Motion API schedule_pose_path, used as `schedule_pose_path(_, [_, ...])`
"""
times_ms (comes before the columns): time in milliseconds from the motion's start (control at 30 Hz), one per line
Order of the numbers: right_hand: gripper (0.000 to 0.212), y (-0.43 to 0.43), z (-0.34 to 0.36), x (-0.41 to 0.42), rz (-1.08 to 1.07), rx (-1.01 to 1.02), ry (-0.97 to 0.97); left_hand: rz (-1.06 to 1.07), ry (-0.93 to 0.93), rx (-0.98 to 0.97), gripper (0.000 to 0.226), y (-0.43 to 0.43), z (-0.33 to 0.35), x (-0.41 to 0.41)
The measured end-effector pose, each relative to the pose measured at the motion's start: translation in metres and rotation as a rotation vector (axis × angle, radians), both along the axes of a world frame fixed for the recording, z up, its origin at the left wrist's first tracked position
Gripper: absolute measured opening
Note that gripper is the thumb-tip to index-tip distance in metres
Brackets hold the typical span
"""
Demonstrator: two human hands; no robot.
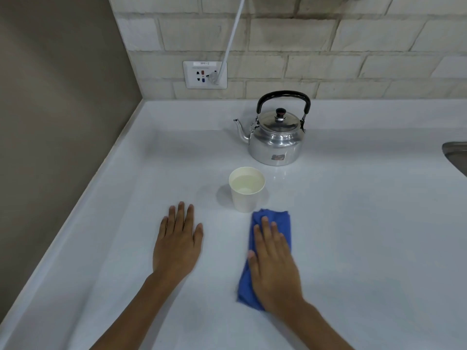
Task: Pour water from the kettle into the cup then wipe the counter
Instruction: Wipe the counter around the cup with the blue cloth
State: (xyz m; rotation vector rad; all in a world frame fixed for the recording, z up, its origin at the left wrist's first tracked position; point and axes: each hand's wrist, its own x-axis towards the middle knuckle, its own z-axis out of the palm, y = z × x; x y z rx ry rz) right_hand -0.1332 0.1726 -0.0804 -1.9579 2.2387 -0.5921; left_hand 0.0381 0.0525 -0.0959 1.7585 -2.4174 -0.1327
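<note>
A shiny metal kettle (276,137) with a black handle stands upright at the back of the white counter (353,223), spout pointing left. In front of it sits a white paper cup (246,192) with water in it. A folded blue cloth (280,221) lies flat just right of and below the cup. My right hand (274,266) presses flat on the cloth, fingers extended, covering most of it. My left hand (178,241) rests palm down on the bare counter, left of the cup, holding nothing.
A brown wall (50,122) borders the counter on the left. A tiled back wall carries a socket plate (204,75) with a white cable (232,39) plugged in. A metal sink edge (456,154) shows at the far right.
</note>
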Motion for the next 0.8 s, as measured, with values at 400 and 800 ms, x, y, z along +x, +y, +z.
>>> schedule_pose_path(400, [0.048,-0.086,0.014,-0.116,-0.174,0.103,-0.083,-0.406,0.352,-0.011,0.036,0.079,0.053,-0.075])
schedule_pose_path(800, [0.050,-0.091,-0.006,-0.122,-0.171,0.146,0.104,-0.353,-0.082,-0.037,0.058,0.087,0.032,-0.038])
